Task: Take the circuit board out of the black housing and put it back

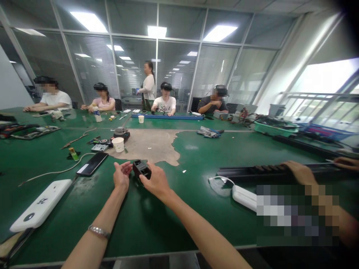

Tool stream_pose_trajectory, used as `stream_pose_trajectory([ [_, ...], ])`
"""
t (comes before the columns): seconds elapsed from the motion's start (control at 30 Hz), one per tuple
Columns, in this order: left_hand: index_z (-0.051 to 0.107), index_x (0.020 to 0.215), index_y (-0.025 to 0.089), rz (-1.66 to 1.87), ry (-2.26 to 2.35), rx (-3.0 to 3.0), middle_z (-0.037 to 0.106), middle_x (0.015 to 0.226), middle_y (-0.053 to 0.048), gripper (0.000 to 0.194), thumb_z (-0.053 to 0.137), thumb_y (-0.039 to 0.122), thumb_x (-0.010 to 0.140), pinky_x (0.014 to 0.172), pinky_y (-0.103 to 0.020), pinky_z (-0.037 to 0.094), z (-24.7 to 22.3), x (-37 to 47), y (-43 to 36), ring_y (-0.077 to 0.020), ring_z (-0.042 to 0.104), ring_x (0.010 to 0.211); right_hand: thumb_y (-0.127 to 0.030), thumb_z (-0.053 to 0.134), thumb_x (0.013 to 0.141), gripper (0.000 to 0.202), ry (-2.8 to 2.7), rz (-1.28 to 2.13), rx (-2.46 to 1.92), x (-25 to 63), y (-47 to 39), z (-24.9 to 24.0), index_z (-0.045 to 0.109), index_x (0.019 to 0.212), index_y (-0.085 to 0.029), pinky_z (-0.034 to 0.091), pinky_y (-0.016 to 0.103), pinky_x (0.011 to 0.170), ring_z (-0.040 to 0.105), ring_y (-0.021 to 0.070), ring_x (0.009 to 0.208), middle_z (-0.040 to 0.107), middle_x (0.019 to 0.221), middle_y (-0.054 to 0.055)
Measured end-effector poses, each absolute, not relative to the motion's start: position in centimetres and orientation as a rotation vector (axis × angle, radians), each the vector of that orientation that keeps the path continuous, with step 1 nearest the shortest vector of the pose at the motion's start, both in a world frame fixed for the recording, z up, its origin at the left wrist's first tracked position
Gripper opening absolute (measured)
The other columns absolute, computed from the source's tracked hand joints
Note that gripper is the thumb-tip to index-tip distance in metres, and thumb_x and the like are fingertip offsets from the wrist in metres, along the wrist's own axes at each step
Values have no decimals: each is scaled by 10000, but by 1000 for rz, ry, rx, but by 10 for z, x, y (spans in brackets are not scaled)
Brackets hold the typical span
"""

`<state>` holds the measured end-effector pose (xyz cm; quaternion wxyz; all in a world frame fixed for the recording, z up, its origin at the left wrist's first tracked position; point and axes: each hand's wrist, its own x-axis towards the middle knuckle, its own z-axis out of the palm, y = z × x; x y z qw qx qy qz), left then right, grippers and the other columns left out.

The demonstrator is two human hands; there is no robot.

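Observation:
My right hand (156, 181) grips a small black plastic boxy part (141, 169) by its right side, holding it tilted just above the green tabletop. Slots and ridges show on the part's upper face; its exact kind is unclear. On the other side, my left hand (122, 175) is open, palm turned up, with fingertips close to the part's left edge. Whether they touch it I cannot tell. A black smartphone (92, 164) lies left of my left hand. Beyond the hands stands a white paper cup (118, 144) beside circuit boards (100, 145).
A white power bank (41, 204) lies at the left. On the right, a neighbour's hand (300, 172) rests at a long black bar (252, 172), near another white device (244, 198). Gloves (209, 132) and a green basket (276, 127) lie farther back. Several people sit opposite.

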<state>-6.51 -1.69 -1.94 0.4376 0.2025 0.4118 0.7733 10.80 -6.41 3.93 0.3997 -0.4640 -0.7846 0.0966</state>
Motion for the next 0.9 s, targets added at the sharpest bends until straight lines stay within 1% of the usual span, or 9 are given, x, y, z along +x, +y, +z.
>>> stream_pose_trajectory([
  [0.13, 695, 819, 124, 1906, 1034, 509, 713, 774, -105, 640, 344, 654, 885, 805, -317, 485, -19, -64, -17, -178, 672, 775, -300, 658, 756, 405, -2068, 223, -1179, 105, -59, 33, 583, 1137, -184, 486, 350, 827, 631, 256, 904, 684, 989, 84],
  [0.23, 705, 838, 132, 1874, 1098, 556, 721, 816, -108, 671, 359, 707, 847, 820, -330, 478, -16, -61, -18, -194, 673, 813, -301, 671, 751, 451, -2080, 246, -1140, 106, -58, 24, 574, 1171, -172, 478, 375, 867, 618, 267, 947, 677, 1021, 96],
  [0.4, 713, 909, 137, 1800, 1199, 688, 729, 893, -114, 718, 343, 747, 822, 834, -347, 463, -11, -52, -21, -216, 666, 868, -387, 728, 720, 603, -2050, 316, -1100, 111, -63, 16, 540, 1243, -153, 458, 427, 915, 594, 292, 1008, 657, 1092, 120],
  [0.53, 715, 932, 141, 1778, 1245, 743, 729, 908, -115, 738, 338, 763, 810, 820, -359, 465, -11, -50, -20, -232, 662, 874, -403, 733, 721, 635, -2047, 343, -1093, 113, -67, 13, 522, 1268, -157, 467, 427, 900, 584, 292, 1016, 647, 1115, 119],
  [0.63, 716, 931, 144, 1782, 1262, 738, 728, 914, -115, 740, 329, 764, 812, 815, -352, 462, -13, -51, -19, -234, 656, 892, -343, 696, 751, 599, -2043, 312, -1101, 113, -65, 10, 510, 1277, -124, 461, 430, 913, 579, 295, 1031, 644, 1124, 136],
  [0.73, 716, 926, 145, 1789, 1243, 732, 725, 933, -118, 743, 320, 764, 815, 825, -345, 460, -14, -53, -19, -233, 653, 913, -282, 645, 785, 505, -2053, 292, -1096, 112, -63, 6, 529, 1251, -127, 463, 420, 913, 588, 282, 1016, 658, 1094, 124],
  [0.9, 711, 943, 152, 1797, 1226, 711, 723, 962, -113, 740, 341, 777, 798, 807, -338, 470, -12, -53, -18, -228, 652, 923, -275, 637, 790, 451, -2014, 283, -1102, 110, -67, 12, 566, 1213, -133, 482, 393, 879, 607, 263, 934, 681, 1012, 104],
])
